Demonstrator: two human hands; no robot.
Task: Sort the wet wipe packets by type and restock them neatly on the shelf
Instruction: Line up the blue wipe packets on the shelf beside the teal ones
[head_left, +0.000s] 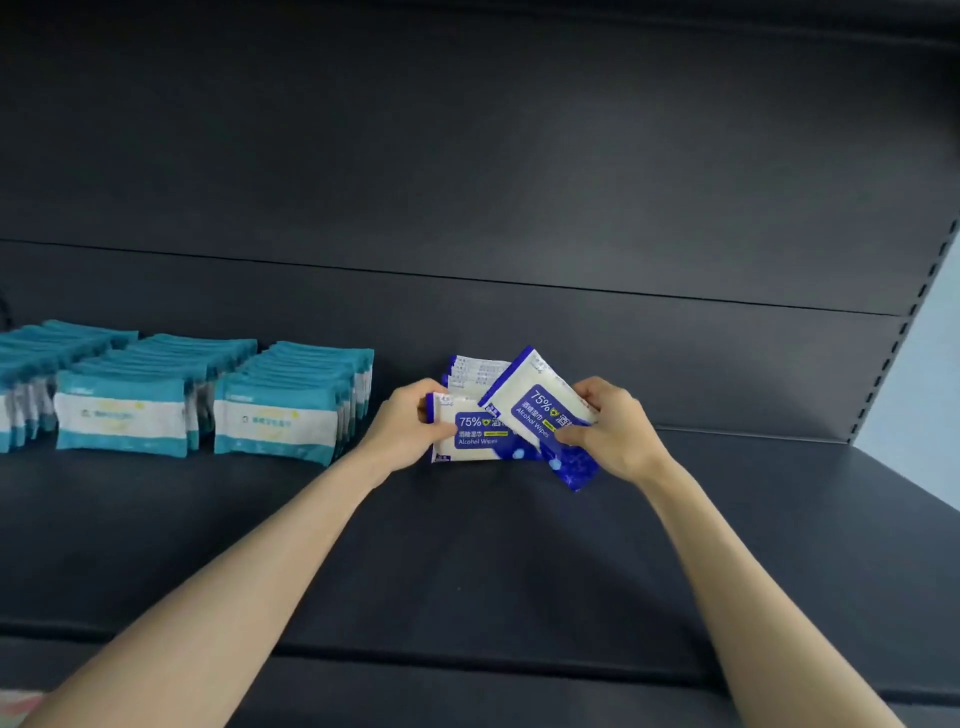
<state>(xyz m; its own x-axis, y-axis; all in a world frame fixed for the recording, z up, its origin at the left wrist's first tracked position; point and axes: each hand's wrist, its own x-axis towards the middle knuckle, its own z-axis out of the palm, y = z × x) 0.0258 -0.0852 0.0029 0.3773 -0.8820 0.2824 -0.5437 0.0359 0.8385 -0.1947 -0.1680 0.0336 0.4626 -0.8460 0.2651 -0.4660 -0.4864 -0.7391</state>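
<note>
Alcohol wipes being started as a new row on the dark shelf (519, 561), right of the teal stock.

Three rows of teal-and-white wipe packets (171, 395) already stand upright and packed at the left, so that type looks done. Well apart from them stands a small group of blue alcohol wipe packets (475, 371). The left hand (408, 426) grips the front packet (475, 434) by its left end, fingers curled behind and thumb on the face. The right hand (610, 428) pinches a tilted packet (545, 415) at its right edge; it overlaps the front one at a slant. Judged step: adding to the blue row. The next move calls for levelling the tilted packet and seating it squarely on the shelf, flush with the group.
</note>
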